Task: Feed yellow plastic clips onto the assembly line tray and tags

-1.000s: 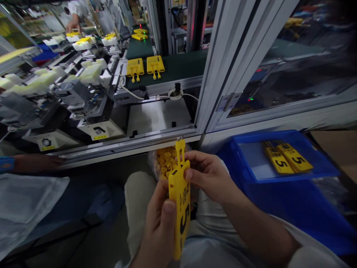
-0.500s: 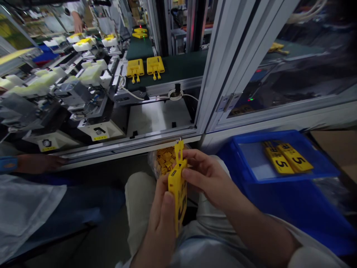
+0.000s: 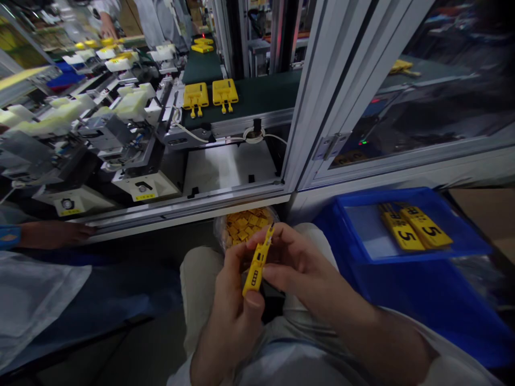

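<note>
Over my lap I hold a yellow power bank (image 3: 253, 276), its narrow end with ports and small dark marks facing up. My left hand (image 3: 229, 316) is closed round its body, thumb on the near edge. The fingers of my right hand (image 3: 295, 262) are closed at the short cables and plugs at its top; part of these is hidden behind the fingers. Just beyond my hands is a clear plastic bag (image 3: 241, 225) full of small yellow pieces.
To the right stands a blue tray (image 3: 354, 236) with yellow power banks (image 3: 426, 228) marked 5. Ahead, more power banks (image 3: 225, 94) lie on a green conveyor (image 3: 265, 99) behind a metal frame (image 3: 322, 102). At left are white-padded fixtures (image 3: 132, 104) and a co-worker's hand (image 3: 60, 234).
The power bank has tipped so its port end faces up toward me, and its printed 5 is out of sight. My right fingers now cover more of the cables.
</note>
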Tool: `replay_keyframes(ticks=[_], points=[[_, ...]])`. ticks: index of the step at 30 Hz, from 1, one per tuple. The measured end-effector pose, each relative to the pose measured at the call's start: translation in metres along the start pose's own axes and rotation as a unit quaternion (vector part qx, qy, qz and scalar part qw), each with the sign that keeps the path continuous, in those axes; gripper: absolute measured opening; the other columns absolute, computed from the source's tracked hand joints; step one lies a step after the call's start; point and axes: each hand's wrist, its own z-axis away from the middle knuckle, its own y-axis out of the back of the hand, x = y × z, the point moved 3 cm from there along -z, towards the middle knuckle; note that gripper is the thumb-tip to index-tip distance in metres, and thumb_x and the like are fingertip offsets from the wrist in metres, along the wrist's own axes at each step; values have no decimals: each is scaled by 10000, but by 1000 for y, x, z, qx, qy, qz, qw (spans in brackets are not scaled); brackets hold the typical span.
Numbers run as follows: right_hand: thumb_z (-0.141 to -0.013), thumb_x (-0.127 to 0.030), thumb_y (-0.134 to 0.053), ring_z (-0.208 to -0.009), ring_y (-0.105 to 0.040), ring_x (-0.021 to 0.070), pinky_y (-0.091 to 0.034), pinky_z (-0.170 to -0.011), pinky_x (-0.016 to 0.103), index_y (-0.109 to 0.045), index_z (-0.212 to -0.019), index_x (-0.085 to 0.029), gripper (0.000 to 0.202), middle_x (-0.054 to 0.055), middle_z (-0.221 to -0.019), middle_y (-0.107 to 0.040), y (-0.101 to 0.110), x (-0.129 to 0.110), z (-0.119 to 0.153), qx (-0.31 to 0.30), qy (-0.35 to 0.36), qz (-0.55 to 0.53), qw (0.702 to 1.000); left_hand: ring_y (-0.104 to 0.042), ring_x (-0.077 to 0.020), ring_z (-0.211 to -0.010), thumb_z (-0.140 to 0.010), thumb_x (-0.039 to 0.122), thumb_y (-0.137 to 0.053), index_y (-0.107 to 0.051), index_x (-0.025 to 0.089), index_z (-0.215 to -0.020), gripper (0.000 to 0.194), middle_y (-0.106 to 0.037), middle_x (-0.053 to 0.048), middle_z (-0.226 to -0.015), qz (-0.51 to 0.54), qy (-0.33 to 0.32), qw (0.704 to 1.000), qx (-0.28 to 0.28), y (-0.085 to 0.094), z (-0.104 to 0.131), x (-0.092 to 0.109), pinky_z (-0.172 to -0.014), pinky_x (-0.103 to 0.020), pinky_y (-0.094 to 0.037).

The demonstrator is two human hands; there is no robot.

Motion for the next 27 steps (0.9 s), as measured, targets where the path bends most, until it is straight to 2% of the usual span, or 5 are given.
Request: replay_keyframes(ticks=[3, 7, 12, 20, 27], points=[[-767, -230, -780, -831, -577, 97, -504, -757, 218, -605, -1019, -275, 310, -30, -928, -618, -2, -1, 0, -6, -9, -26, 1000, -648, -313, -1075, -831, 794, -474, -546, 167, -1310, 792, -648, -170, -1219, -69, -57, 996, -24, -2, 0, 3, -905, -426, -556], [-744, -217, -792, -852, -595, 101, -509, -753, 222, -609, -1013, -273, 330, -26, -965, -622, -3, 0, 1, -12, -23, -62, 998, -649, -274, -973, -877, 790, -354, -516, 187, -1321, 766, -655, -137, -1134, -161, -121, 980, -3, -3, 3, 4, -829, -389, -544], [-754, -169, -763, -858, -583, 98, -513, -763, 220, -625, -1053, -286, 349, -23, -985, -620, -3, 0, 2, -34, -22, -67, 997, -644, -273, -951, -879, 782, -379, -510, 176, -1319, 761, -643, -131, -1112, -202, -145, 968, 20, 0, 4, 5, -815, -381, -527], [-719, -134, -766, -894, -601, 113, -518, -769, 230, -623, -1025, -280, 368, -21, -986, -624, 0, -3, 2, -38, -32, -58, 997, -633, -251, -867, -905, 765, -316, -465, 172, -1313, 735, -629, -120, -1057, -286, -194, 938, 7, 2, 2, 9, -758, -372, -525], [-673, -9, -690, -803, -590, 101, -513, -691, 207, -571, -917, -267, 374, -51, -851, -596, -1, -1, -4, -21, -11, 3, 1000, -634, -243, -815, -877, 800, -321, -528, 187, -1236, 740, -642, -101, -987, -297, -166, 940, -5, 4, 3, 11, -699, -352, -521]])
